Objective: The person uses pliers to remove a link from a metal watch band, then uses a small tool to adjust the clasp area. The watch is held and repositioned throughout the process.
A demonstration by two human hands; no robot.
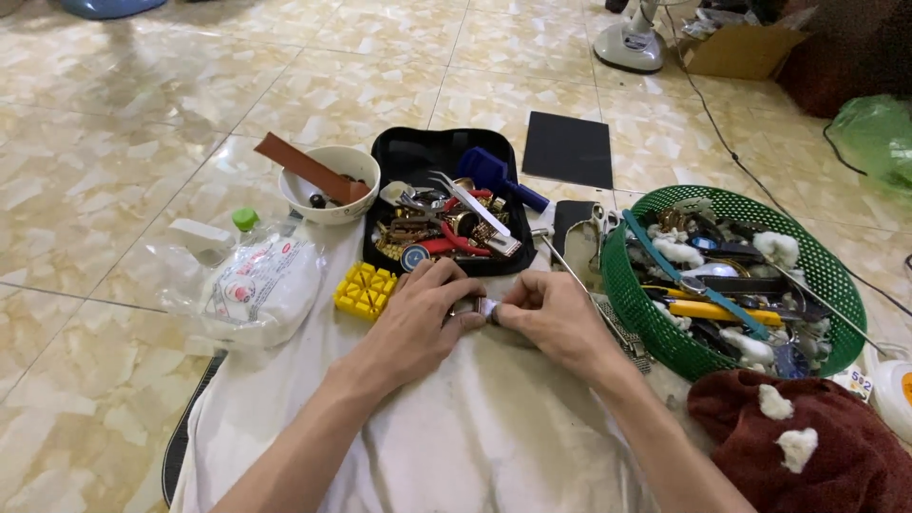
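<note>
Both my hands meet over a white cloth (475,437) on the floor. My left hand (423,318) and my right hand (546,318) pinch the same small silvery metal piece (480,307) between their fingertips. It is mostly hidden by my fingers, so I cannot tell what it is. Just beyond my hands lies an open black tray (404,152) with tweezers, watch parts and red-handled tools in it. A yellow ribbed block (364,290) sits to the left of my left hand.
A green plastic basket (622,285) of tools and straps stands at the right. A white bowl (328,195) with a brown strip, a plastic bag (256,285), a black mat (568,149), a dark red towel (807,446) and a fan base (629,43) surround the cloth.
</note>
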